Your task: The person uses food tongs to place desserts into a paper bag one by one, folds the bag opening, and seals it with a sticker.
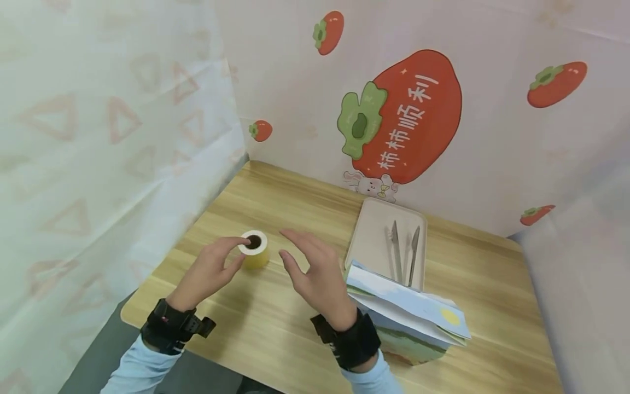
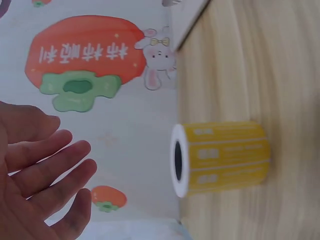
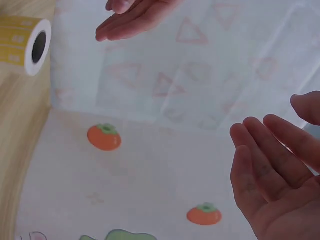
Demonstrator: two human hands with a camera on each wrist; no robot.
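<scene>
A roll of yellow labels (image 1: 255, 258) with a white rim and dark core stands upright on the wooden table. My left hand (image 1: 209, 272) hovers just left of it in the head view, fingers relaxed and holding nothing. In the left wrist view the label roll (image 2: 225, 157) is apart from my left hand (image 2: 45, 175). My right hand (image 1: 317, 273) is raised to the right of the roll, thumb and fingers spread with nothing between them. The right wrist view shows my right hand (image 3: 280, 175) empty too, with the label roll (image 3: 25, 45) at upper left.
Right of my right hand stands a folded paper item (image 1: 408, 317) printed with a landscape and sun. Behind it a beige tray (image 1: 366, 235) holds metal tongs (image 1: 396, 246). The wooden table (image 1: 295, 191) meets a wall sheet printed with persimmons (image 1: 418, 115).
</scene>
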